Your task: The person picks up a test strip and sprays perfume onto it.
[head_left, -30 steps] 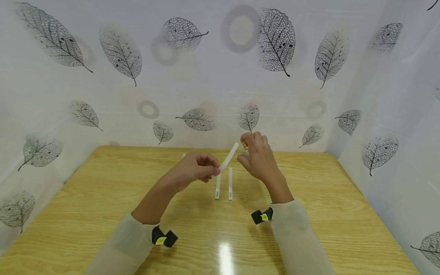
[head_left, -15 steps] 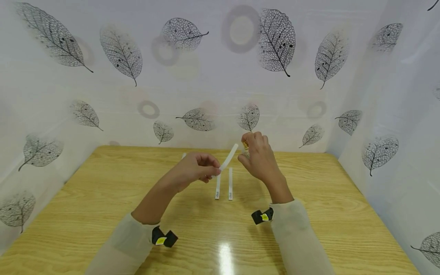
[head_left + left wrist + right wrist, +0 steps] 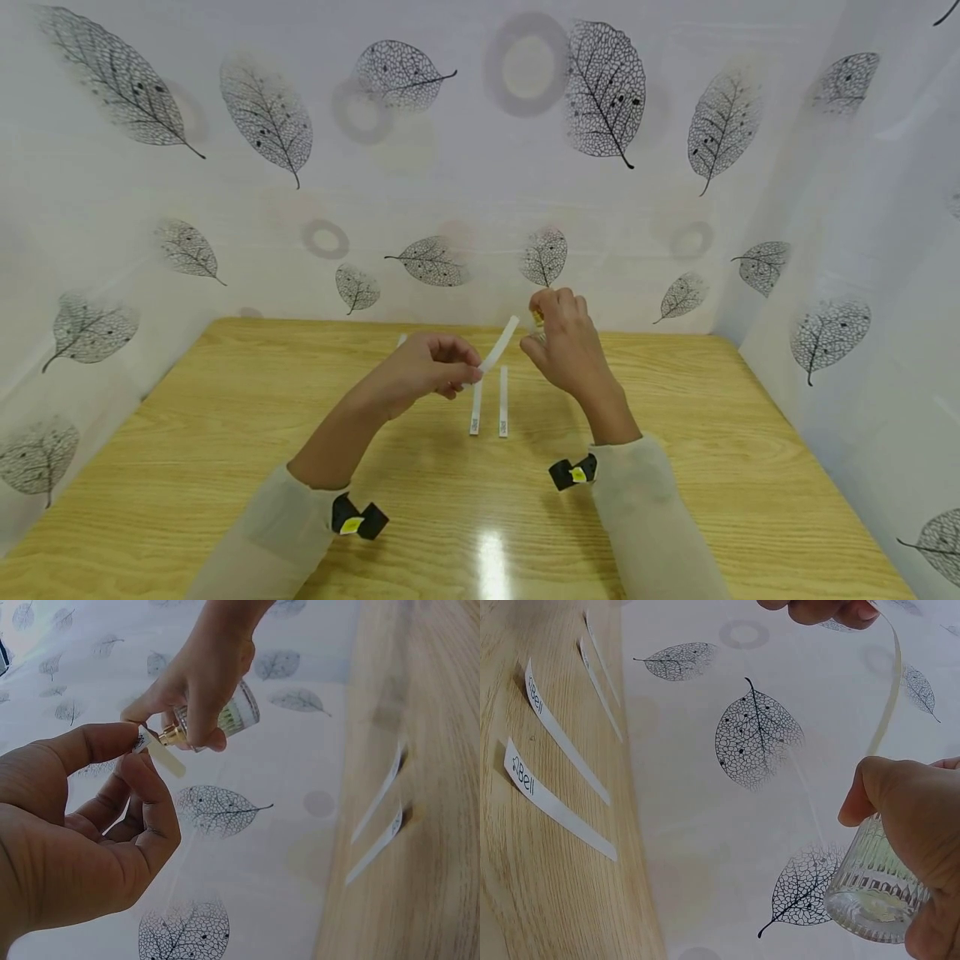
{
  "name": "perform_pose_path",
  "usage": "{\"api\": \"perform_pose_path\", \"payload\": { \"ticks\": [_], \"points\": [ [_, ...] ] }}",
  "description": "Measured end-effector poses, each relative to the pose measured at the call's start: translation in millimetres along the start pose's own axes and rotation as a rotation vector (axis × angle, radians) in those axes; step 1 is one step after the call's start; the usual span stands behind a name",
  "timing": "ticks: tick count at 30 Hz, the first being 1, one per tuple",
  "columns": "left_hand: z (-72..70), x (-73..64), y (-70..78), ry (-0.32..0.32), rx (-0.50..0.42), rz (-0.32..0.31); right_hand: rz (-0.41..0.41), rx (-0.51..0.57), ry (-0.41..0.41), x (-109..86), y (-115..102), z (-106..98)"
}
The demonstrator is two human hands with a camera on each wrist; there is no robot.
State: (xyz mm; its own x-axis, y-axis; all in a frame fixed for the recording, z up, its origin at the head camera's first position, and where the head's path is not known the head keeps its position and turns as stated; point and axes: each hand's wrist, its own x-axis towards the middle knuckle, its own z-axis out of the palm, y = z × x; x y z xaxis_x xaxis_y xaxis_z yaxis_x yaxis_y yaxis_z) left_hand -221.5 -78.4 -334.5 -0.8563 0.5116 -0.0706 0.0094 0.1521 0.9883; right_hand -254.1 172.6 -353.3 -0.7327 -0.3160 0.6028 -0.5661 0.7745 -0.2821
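My left hand (image 3: 420, 371) pinches one end of a white paper test strip (image 3: 501, 343) between thumb and finger, above the table. The strip slants up to the right, its free end near the bottle's gold neck. My right hand (image 3: 566, 342) grips a clear ribbed glass perfume bottle (image 3: 241, 711), tilted, with a gold neck (image 3: 174, 735) toward the strip. In the right wrist view the glass base (image 3: 874, 889) shows some liquid; fingers cover much of the bottle. A forefinger lies over its top, and whether it presses down cannot be seen.
Two white strips (image 3: 503, 400) lie side by side on the wooden table (image 3: 675, 517). Further strips (image 3: 600, 690) show in the right wrist view; the nearer ones are printed "Bell". A leaf-patterned white sheet (image 3: 465, 183) rises behind the table and at both sides.
The free end of the held strip has dipped very slightly. Both hands keep almost the same place and the same hold.
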Motion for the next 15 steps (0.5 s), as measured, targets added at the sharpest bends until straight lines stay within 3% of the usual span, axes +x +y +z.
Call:
{"api": "perform_pose_path", "payload": {
  "ticks": [15],
  "points": [
    [-0.2,0.1,-0.5,0.010,0.008,-0.011,-0.010,0.013,-0.003,-0.4,0.4,0.3]
  ]
}}
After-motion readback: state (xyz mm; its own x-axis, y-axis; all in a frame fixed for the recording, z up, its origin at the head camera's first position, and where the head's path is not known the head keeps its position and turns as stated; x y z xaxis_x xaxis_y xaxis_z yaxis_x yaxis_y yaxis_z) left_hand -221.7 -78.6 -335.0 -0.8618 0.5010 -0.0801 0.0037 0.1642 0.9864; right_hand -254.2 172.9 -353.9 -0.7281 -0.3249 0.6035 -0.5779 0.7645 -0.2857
